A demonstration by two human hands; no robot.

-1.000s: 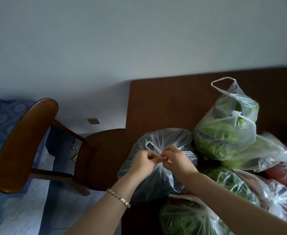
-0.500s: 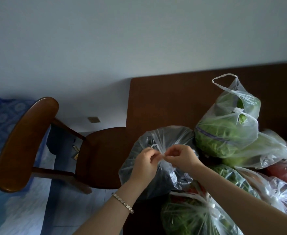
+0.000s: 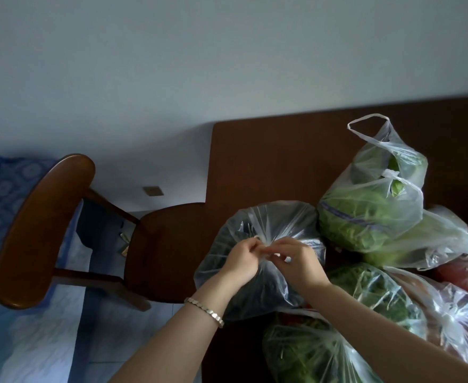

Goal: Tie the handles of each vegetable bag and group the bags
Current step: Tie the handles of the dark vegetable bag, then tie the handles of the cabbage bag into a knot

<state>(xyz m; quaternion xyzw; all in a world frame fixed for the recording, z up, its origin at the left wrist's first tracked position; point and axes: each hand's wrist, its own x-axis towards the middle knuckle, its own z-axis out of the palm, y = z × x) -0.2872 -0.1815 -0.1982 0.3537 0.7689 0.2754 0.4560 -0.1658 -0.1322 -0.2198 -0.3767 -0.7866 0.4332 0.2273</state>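
The left hand (image 3: 239, 262) and the right hand (image 3: 299, 262) each keep a closed grip, pinching the thin handles (image 3: 257, 239) of the bag (image 3: 271, 217). A too hard pull may tear the plastic. If a handle slips out, the knot will be loose.

At least seven clear plastic vegetable bags (image 3: 371, 217), overlapping, lower right; one dark brown wooden table (image 3: 268, 161); one brown wooden chair (image 3: 42, 230), left; two hands, left hand (image 3: 241, 258) and right hand (image 3: 296, 261); one silver bracelet (image 3: 205, 310).

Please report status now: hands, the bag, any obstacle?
Left hand and right hand both pinch the top of the clear bag. Knot state unclear. Cabbage bag beside it, untied; nothing blocking.
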